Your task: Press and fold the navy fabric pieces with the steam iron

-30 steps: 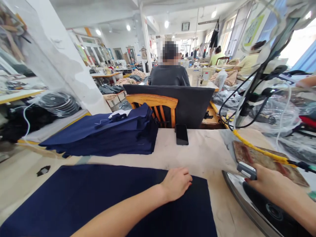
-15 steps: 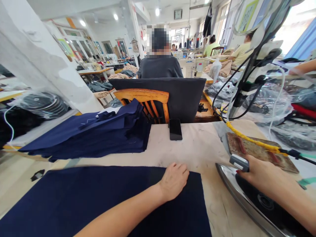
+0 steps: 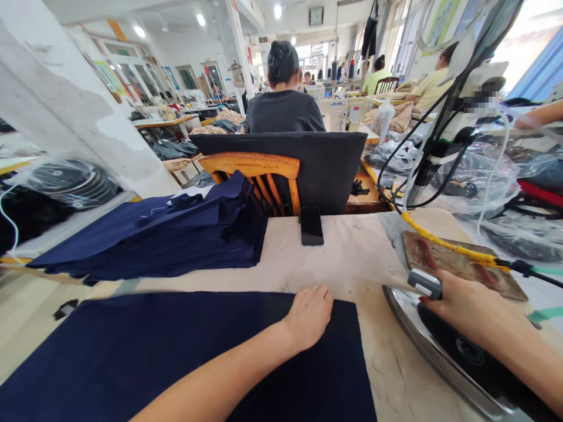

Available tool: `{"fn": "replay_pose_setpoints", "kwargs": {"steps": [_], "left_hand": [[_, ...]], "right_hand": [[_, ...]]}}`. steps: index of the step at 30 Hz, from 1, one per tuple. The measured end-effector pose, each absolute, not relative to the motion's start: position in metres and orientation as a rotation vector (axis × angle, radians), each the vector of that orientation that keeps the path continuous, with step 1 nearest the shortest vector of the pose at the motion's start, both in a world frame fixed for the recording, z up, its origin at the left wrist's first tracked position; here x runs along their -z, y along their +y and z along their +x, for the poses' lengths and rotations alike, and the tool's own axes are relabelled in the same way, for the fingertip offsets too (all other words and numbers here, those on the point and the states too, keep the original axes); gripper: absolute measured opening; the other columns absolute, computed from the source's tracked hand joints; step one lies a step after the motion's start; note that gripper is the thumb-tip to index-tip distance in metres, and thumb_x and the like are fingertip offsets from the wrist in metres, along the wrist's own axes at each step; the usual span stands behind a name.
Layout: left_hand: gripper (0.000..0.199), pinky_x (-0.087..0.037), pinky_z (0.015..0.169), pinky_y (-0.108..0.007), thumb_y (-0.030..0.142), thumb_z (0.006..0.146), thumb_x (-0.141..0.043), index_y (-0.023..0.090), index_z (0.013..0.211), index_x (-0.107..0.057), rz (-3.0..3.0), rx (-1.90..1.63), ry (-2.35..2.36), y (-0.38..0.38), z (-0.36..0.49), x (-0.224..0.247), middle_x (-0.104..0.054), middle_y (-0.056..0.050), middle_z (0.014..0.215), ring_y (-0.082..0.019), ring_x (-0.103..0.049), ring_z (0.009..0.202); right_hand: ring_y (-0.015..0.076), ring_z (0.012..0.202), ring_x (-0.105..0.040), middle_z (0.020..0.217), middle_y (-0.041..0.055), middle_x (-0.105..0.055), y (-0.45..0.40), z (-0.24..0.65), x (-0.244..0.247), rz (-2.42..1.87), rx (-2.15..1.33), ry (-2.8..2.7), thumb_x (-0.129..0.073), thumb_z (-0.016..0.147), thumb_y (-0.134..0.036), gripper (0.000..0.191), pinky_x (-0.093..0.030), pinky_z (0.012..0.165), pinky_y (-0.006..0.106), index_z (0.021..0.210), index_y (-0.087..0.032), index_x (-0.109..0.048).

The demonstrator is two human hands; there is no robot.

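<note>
A navy fabric panel point(image 3: 185, 346) lies flat on the pale covered table in front of me. Near its far right edge, my left hand point(image 3: 309, 316) rests knuckles up, its fingers curled down at the cloth; the fingertips are hidden. My right hand point(image 3: 460, 299) is closed round the grey handle of a steam iron point(image 3: 407, 328). The iron sits on the table cover, just right of the panel, its tip pointing away from me. Beyond the panel on the left is a stack of folded navy fabric point(image 3: 176, 240).
A phone point(image 3: 311, 227) lies at the table's far edge. Behind the iron is a worn iron rest plate point(image 3: 457, 264), crossed by a yellow-wrapped cord point(image 3: 440, 239). A wooden chair point(image 3: 259, 167) and a seated person point(image 3: 284, 111) are ahead. Plastic-wrapped bundles point(image 3: 475, 170) lie right.
The view has tipped slightly, so the scene sits a little higher in the picture. Both hands, the iron and the fabric keep nearly the same places.
</note>
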State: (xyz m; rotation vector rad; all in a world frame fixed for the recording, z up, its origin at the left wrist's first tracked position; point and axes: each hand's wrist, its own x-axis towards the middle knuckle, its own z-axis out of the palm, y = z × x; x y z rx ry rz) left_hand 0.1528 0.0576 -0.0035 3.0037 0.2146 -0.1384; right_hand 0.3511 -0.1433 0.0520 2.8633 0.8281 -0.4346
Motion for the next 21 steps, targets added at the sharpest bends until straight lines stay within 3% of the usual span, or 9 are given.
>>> {"fn": "replay_pose_setpoints", "kwargs": {"steps": [8,15,21], "left_hand": [[0.015,-0.042,0.075,-0.033,0.011,0.09,-0.04,0.014,0.097,-0.053,3.162,-0.093,-0.168,0.059,0.137,0.004,-0.055,-0.005,0.095,-0.018,-0.054,0.086],[0.012,-0.045,0.068,-0.031,0.026,0.089,-0.051,0.015,0.093,-0.056,3.002,0.065,0.208,0.058,0.143,0.002,-0.055,-0.005,0.095,-0.02,-0.056,0.087],[0.01,-0.045,0.064,-0.031,0.012,0.085,-0.046,0.014,0.085,-0.056,3.099,0.047,0.085,0.057,0.148,0.004,-0.055,-0.004,0.086,-0.019,-0.057,0.079]], "right_hand": [[0.0318,0.081,-0.064,0.084,0.0119,-0.065,-0.146,0.355,-0.049,2.861,0.421,0.827,-0.042,0.079,-0.046,0.023,-0.039,0.064,0.035,0.085,-0.025,-0.047],[0.0316,0.075,-0.064,0.079,0.0125,-0.065,-0.147,0.355,-0.046,2.886,0.371,0.846,-0.045,0.078,-0.045,0.021,-0.037,0.061,0.035,0.084,-0.025,-0.049],[0.0304,0.079,-0.064,0.082,0.0121,-0.065,-0.148,0.356,-0.047,2.883,0.395,0.832,-0.044,0.079,-0.045,0.02,-0.036,0.061,0.034,0.082,-0.026,-0.047]]}}
